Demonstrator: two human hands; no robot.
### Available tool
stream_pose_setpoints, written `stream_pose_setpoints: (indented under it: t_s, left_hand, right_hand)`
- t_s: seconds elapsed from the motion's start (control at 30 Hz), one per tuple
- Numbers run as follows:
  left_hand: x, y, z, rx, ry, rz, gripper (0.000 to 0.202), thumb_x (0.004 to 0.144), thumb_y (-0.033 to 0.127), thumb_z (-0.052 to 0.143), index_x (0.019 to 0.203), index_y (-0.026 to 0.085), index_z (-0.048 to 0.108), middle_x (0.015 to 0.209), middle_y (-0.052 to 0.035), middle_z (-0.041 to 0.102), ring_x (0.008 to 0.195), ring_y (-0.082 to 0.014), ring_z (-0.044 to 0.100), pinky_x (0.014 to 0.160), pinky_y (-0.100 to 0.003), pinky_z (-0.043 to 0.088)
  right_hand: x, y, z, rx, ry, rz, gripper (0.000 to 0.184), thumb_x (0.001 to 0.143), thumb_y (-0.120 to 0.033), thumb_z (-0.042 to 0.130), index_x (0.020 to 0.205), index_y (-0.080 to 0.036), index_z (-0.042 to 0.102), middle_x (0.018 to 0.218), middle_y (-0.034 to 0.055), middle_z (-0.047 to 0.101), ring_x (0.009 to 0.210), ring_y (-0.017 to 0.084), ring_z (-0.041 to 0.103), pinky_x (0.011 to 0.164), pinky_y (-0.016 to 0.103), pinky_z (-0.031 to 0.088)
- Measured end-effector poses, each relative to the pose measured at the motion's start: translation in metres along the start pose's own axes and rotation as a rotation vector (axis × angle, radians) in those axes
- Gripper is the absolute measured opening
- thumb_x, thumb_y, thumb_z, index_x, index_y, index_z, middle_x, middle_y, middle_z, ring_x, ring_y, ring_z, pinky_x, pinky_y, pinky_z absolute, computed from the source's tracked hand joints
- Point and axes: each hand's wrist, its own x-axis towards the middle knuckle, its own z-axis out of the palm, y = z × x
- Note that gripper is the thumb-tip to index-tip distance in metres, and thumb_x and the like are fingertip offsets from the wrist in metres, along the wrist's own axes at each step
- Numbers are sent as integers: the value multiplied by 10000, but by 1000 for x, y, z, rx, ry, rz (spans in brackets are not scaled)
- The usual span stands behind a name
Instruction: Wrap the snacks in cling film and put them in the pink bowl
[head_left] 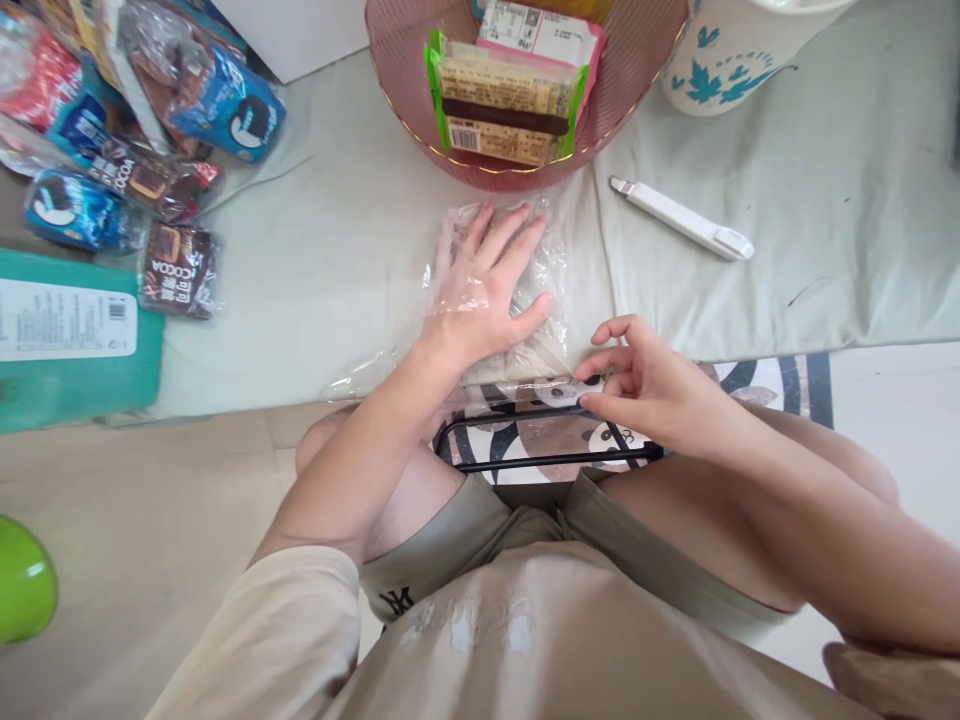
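Some clear plastic (553,240) at cloth edge (247,392)

At centre, the left hand (480,290) lies with fingers spread among crumpled clear plastic film (553,245), some of it across its back. Just right of centre, the right hand (649,392) curls its fingers at the film's lower edge; contact is unclear. A pink ribbed bowl (401,85) of snack packets (510,95) stands top centre, a white utility knife (682,218) lying upper right.
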Motion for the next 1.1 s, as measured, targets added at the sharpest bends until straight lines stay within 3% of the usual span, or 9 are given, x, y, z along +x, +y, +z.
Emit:
stream_pose_setpoints:
  t_s: [0.1,0.23,0.33,0.4,0.53,0.73,0.83,0.93,1.1]
  left_hand:
    - [0,3,-3,8,-19,-5,763,835,555,593,1572,389,484,1672,29,454,1612,-384,295,1350,-635,116]
    - [0,4,-4,31,-36,-12,773,840,543,585,1581,350,478,1677,4,450,1609,-393,298,1348,-642,107]
    - [0,3,-4,35,-35,-5,779,840,548,578,1587,360,462,1678,1,451,1609,-398,297,1341,-658,121]
    - [0,3,-4,36,-31,-1,774,839,564,576,1584,392,455,1677,15,453,1615,-391,287,1345,-652,122]
    - [0,3,-5,38,-51,-5,771,846,581,564,1585,393,454,1682,4,446,1624,-391,269,1351,-639,105]
    - [0,5,-5,29,-46,-3,741,858,579,552,1564,365,483,1673,-17,459,1624,-404,266,1343,-654,111]
    - [0,5,-6,35,-55,-9,748,858,583,549,1566,353,488,1674,-19,458,1622,-399,272,1347,-646,114]
    - [0,5,-6,42,-58,-9,761,852,575,554,1573,344,483,1675,-17,457,1623,-390,272,1353,-631,114]
    - [0,1,-2,39,-29,10,755,859,591,551,1571,350,481,1673,-17,461,1621,-391,275,1346,-638,133]
  right_hand:
    - [-3,4,-8,-196,0,36,345,834,-457,706,1048,-249,534,869,32,753,661,181,669,629,334,490]
    - [-3,1,-3,-274,-4,61,231,821,-353,694,1002,-234,613,961,71,803,905,270,770,864,427,543]
    - [0,-3,8,-252,-3,32,226,801,-288,689,994,-240,582,973,53,806,812,241,763,809,402,534]
    - [4,-3,14,-242,1,5,218,798,-286,690,977,-241,575,836,18,778,693,205,708,723,362,501]
    - [11,2,23,-154,-36,-37,150,823,-357,672,871,-225,618,574,-54,561,560,138,523,591,296,376]
    - [9,4,33,127,-111,-54,231,796,-319,678,699,-221,493,574,-76,416,543,84,355,543,260,282]
    - [3,1,36,228,-119,-101,236,800,-273,664,686,-225,463,620,-62,419,579,91,368,558,261,308]
    - [1,0,38,297,-55,-188,327,773,-221,678,623,-219,388,726,-9,519,734,122,496,682,278,408]
    - [2,-1,35,443,-82,-14,403,728,-220,744,664,-222,346,809,10,622,749,120,559,627,250,403]
